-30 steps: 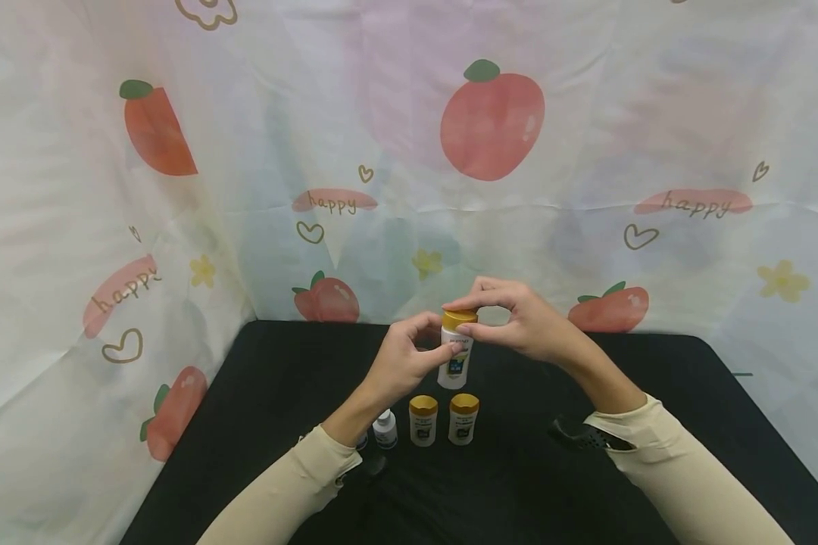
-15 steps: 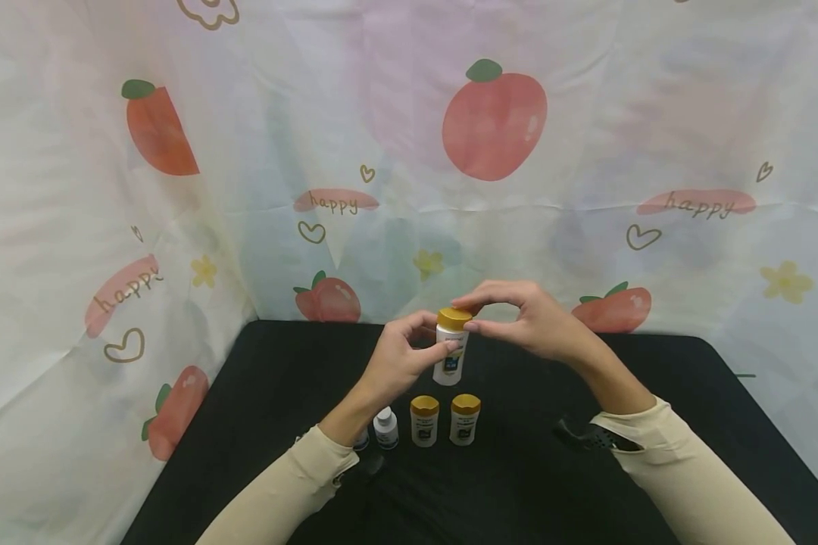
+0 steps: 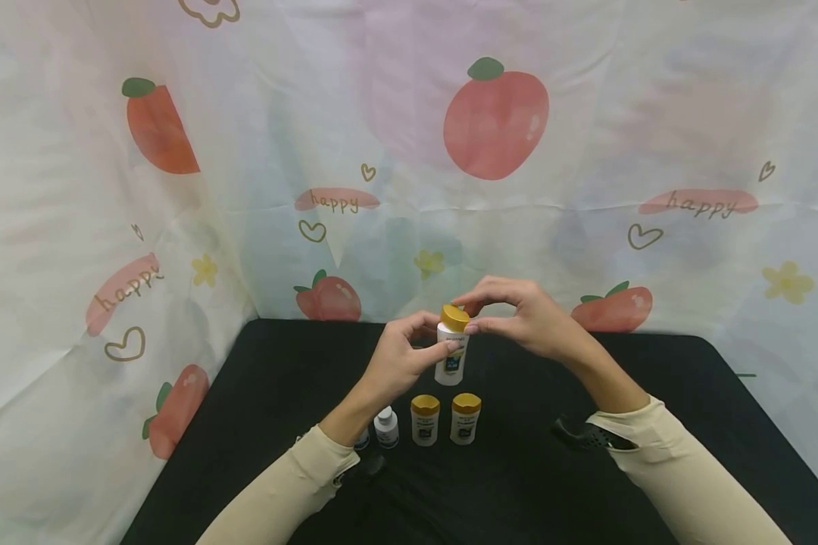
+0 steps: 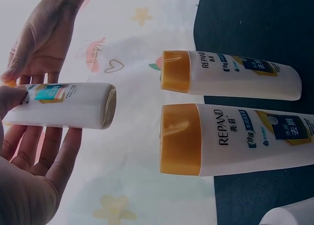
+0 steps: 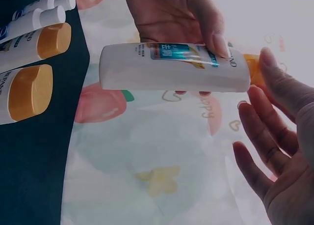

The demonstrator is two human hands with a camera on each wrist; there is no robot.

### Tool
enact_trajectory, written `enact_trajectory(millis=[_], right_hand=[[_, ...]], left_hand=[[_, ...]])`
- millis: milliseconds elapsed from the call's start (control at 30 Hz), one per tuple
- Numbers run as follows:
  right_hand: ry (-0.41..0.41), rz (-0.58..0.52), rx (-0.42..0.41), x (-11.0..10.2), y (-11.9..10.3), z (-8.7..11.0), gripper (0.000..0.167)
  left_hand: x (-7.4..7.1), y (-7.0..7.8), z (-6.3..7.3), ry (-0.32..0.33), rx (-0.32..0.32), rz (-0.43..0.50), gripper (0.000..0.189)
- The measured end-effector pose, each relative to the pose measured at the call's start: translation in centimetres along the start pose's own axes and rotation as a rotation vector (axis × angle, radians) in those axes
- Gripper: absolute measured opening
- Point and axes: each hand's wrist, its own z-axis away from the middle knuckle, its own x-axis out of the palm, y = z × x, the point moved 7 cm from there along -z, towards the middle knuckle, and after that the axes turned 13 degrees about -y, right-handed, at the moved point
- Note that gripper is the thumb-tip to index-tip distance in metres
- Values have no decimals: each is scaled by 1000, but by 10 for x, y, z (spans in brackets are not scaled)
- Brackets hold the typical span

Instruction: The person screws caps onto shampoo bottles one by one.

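Observation:
My left hand [image 3: 398, 352] grips a white shampoo bottle [image 3: 451, 372] round its body, thumb across the front label. The bottle is held up over the far part of the table, nearly upright in the head view. On top sits its gold cap [image 3: 454, 319]. My right hand [image 3: 535, 322] pinches this cap from the right, thumb in front and index finger behind. In the right wrist view the cap [image 5: 254, 69] is partly covered by the right thumb, and the other fingers are spread below. The left wrist view shows the bottle's base [image 4: 109, 107] pointing away from the left palm.
Two matching gold-capped bottles, one left [image 3: 425, 421] and one right [image 3: 466, 419], stand on the black table [image 3: 552, 492]. Left of them is a small white bottle [image 3: 386, 428], with another [image 3: 362, 440] partly behind the left wrist. A printed curtain [image 3: 395, 113] hangs behind.
The bottle has shifted slightly left. My right fingers have slid from over the cap's top to its right side, and the cap looks a little more tilted.

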Motion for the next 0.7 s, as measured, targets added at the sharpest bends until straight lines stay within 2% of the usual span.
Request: enact_trajectory(millis=[200,433,700], right_hand=[[-5,-38,23,4,1,-2,42],[-6,-85,87,9,5,1,41],[0,-90,67,14,6,2,46]], left_hand=[[-1,0,0,4,-14,-1,22],[0,2,-1,2,10,-7,20],[4,2,-1,-10,18,6,19]])
